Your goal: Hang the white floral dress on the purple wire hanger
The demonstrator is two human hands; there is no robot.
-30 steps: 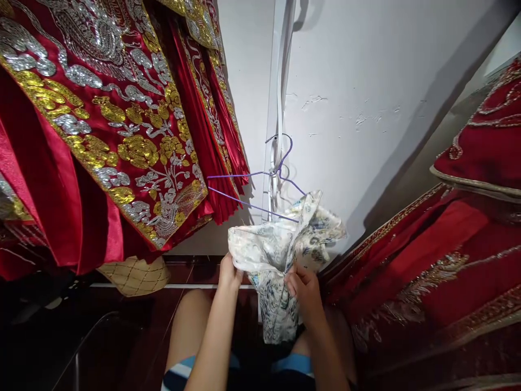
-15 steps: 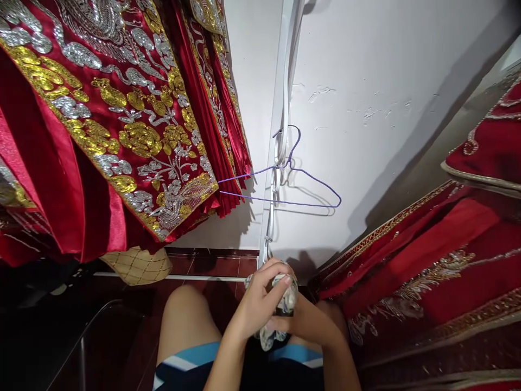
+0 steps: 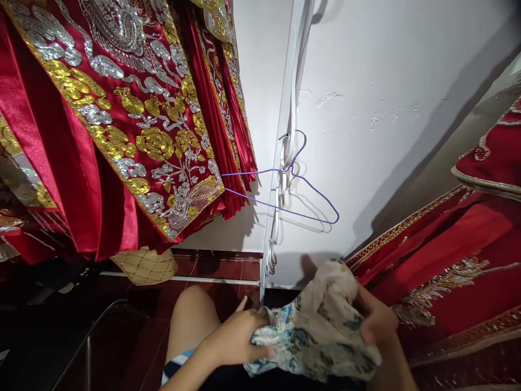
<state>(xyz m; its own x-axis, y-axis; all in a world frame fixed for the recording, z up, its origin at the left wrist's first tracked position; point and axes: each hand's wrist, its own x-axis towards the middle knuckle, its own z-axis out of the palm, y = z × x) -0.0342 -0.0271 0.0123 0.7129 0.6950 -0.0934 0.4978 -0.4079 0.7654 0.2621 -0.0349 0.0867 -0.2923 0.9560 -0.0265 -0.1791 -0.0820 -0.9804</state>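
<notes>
A thin cloth (image 3: 325,320), beige with a blue, white and dark green print, is spread between my two hands above my lap. The kind of garment cannot be made out; a gathered bluish part lies toward the left. My left hand (image 3: 240,336) is closed on that gathered edge, thumb on top and one finger sticking out. Over at the cloth's right side, my right hand (image 3: 378,315) grips it, with some fingers hidden and blurred. A purple wire hanger (image 3: 309,217) hangs from a white strap on the wall in front, apart from both hands.
Red costumes (image 3: 163,141) with gold and silver sequins hang at the left. More red embroidered garments (image 3: 456,260) hang at the right. A white post (image 3: 285,108) runs down the wall. Below the left costumes is a yellow quilted piece (image 3: 148,266), above dark red floor tiles (image 3: 211,266).
The cloth was bunched up small between my hands; now it is opened out wide. My hands have moved apart, left and right. The hanger has swung slightly.
</notes>
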